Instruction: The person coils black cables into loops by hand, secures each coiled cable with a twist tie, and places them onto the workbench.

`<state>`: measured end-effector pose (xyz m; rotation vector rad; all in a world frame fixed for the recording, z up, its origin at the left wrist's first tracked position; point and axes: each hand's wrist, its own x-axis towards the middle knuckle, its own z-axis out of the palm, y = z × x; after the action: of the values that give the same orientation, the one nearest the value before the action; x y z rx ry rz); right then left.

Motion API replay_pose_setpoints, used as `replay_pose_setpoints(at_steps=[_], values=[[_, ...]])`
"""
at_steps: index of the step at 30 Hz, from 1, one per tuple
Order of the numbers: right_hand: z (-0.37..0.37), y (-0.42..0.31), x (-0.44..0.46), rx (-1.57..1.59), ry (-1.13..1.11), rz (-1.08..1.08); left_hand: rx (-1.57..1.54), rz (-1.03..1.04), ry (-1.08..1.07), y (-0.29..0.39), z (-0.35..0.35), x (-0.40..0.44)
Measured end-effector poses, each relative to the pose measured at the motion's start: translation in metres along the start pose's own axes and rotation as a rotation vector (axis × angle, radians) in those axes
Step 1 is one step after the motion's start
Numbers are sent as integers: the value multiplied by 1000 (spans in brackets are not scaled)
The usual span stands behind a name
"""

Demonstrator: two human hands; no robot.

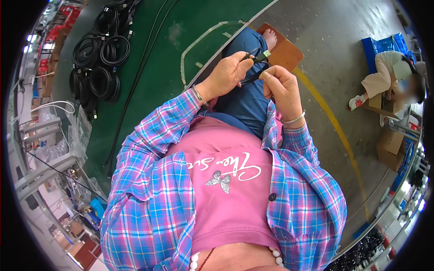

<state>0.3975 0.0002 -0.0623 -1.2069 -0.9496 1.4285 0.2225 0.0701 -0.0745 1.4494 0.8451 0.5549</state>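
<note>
A small coil of black cable (251,80) is held above my blue-jeaned leg. My left hand (227,76) is closed round one side of the coil, thumb on top. Beside the thumb, a plug (262,56) with a pale green end sticks out to the right. At the coil's other side, my right hand (281,88) pinches with thumb and forefinger at a thin black strand; whether this is cable or a tie is too small to tell. Part of the coil is hidden behind my fingers.
Several coiled black cables (100,54) lie on the green table (167,58) to my left, with long loose cable (138,67) beside them. A wooden board (285,47) is under my bare foot. At the right sits another person (384,74) near blue crates (379,45) and a cardboard box (389,147).
</note>
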Motion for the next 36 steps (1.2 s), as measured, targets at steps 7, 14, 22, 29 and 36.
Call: replay_pose_setpoints(at_steps=[7, 14, 22, 29, 36], values=[[4, -15, 7, -47, 57, -8, 463, 252, 3, -5, 4, 5], [7, -10, 11, -182, 25, -63, 657, 322, -41, -4, 1, -1], [20, -8, 4, -368, 84, -209, 620, 311, -59, -8, 0, 0], [6, -24, 11, -823, 131, -457, 573, 286, -52, -10, -6, -2], [-2, -20, 33, -903, -48, -618, 584, 320, -64, -5, -7, -2]])
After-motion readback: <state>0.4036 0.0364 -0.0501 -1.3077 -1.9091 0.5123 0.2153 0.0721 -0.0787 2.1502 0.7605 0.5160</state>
